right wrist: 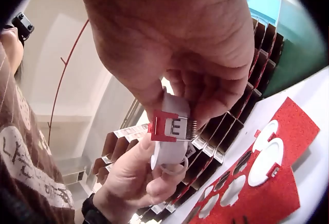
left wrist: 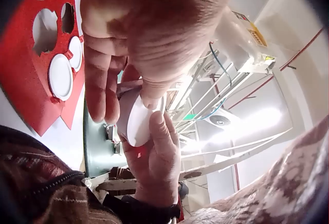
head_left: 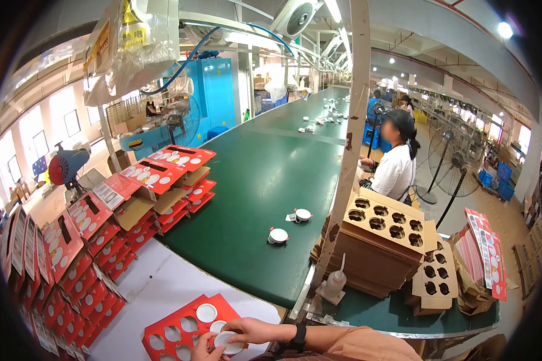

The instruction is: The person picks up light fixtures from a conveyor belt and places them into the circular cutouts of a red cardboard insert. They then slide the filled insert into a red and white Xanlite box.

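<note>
Both hands hold one white round downlight (head_left: 230, 344) with a red spring clip (right wrist: 163, 126) on its side, close over the front of the white table. My left hand (head_left: 205, 350) pinches its rim from the left, with the thumb on the white face in the left wrist view. From the other side my right hand (head_left: 256, 331) grips the edge between thumb and fingers. Just beneath lies a red card insert (head_left: 162, 317) with round holes. Two white downlights sit in it, one at the far corner (head_left: 206, 313) and another (head_left: 217, 326) partly behind my right fingers.
Stacked red printed boxes (head_left: 90, 271) line the left. A green conveyor belt (head_left: 247, 174) runs ahead, carrying two nearby downlights (head_left: 277, 236) and several farther off. On the right stand brown cardboard inserts (head_left: 373, 253) and a white squeeze bottle (head_left: 333, 286). A person (head_left: 394, 156) works beyond.
</note>
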A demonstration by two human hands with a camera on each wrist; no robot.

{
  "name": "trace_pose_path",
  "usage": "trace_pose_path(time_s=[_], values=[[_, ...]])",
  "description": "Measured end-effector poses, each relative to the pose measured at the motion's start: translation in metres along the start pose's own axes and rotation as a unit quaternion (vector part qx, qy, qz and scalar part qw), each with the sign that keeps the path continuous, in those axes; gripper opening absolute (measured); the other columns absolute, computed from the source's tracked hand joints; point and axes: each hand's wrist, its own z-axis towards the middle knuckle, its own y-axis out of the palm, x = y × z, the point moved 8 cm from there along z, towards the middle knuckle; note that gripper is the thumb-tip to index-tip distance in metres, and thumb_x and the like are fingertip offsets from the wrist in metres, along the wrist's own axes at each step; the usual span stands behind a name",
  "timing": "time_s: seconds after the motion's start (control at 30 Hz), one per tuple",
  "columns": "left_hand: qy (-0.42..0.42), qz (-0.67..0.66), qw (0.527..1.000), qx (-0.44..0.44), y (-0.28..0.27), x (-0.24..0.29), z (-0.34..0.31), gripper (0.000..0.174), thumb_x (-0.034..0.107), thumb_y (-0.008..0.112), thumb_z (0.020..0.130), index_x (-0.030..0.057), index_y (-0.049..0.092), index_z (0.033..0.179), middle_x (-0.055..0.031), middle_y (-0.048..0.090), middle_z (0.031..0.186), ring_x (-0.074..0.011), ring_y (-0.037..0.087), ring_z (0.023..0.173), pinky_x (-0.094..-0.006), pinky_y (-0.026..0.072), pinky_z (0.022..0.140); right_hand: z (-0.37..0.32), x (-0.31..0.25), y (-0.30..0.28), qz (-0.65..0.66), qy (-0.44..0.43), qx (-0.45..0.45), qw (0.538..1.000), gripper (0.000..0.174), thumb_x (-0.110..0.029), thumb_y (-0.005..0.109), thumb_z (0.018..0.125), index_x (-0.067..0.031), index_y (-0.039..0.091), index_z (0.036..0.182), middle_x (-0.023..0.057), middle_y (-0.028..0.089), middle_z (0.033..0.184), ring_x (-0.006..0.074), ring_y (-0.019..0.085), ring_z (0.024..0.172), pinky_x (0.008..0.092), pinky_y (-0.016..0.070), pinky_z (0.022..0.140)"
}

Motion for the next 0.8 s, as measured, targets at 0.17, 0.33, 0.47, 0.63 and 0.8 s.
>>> trace_pose_path(time_s=[0.17,0.33,0.47,0.63,0.8], values=[[-0.072,-0.098,0.992,0.017,0.003,0.011,0.005,0.035,0.001,0.054,0.085,0.0034,0.045,0.119,-0.0087,0.058,0.1,-0.0153,0.063,0.071,-0.0293,0.0544,0.057,0.003,0.005,-0.008,-0.032,-0.017,0.06,0.998,0.043,-0.023,0.065,0.084,-0.0043,0.052,0.121,0.0124,0.062,0.09,0.0189,0.061,0.078,0.0331,0.0491,0.07],[0.045,-0.082,0.992,0.081,-0.013,0.051,0.011,0.036,0.002,0.06,0.085,0.0014,0.048,0.118,-0.0058,0.058,0.1,-0.0101,0.059,0.087,-0.024,0.0507,0.064,0.005,-0.038,-0.038,-0.135,-0.116,0.14,0.974,0.026,-0.009,0.068,0.076,-0.0027,0.06,0.1,0.0145,0.06,0.089,0.0314,0.057,0.081,0.0376,0.0468,0.071],[0.117,0.047,0.989,0.08,-0.02,0.063,0.008,0.042,0.004,0.067,0.079,0.0094,0.054,0.119,-0.0039,0.06,0.1,-0.0084,0.055,0.078,-0.0215,0.0464,0.063,0.004,-0.047,-0.036,-0.093,-0.11,0.138,0.98,0.029,0.001,0.065,0.077,0.0001,0.057,0.104,0.0115,0.057,0.089,0.022,0.059,0.08,0.0306,0.0474,0.069],[0.103,0.053,0.99,0.077,-0.021,0.066,0.007,0.043,0.004,0.067,0.079,0.0107,0.054,0.119,-0.0033,0.06,0.102,-0.0091,0.056,0.079,-0.0228,0.047,0.063,0.004,-0.035,-0.032,-0.078,-0.113,0.138,0.981,0.029,0.001,0.065,0.077,0.0001,0.056,0.105,0.0112,0.056,0.088,0.0212,0.057,0.078,0.0299,0.0464,0.069],[0.122,0.11,0.986,0.032,-0.014,0.063,0.01,0.044,-0.001,0.063,0.081,0.0057,0.048,0.121,-0.0031,0.056,0.096,-0.0077,0.055,0.077,-0.0239,0.0465,0.067,0.004,-0.028,-0.032,-0.064,-0.097,0.129,0.985,0.027,0.0,0.065,0.078,-0.0006,0.056,0.104,0.0115,0.055,0.087,0.0217,0.056,0.075,0.0311,0.046,0.068]])
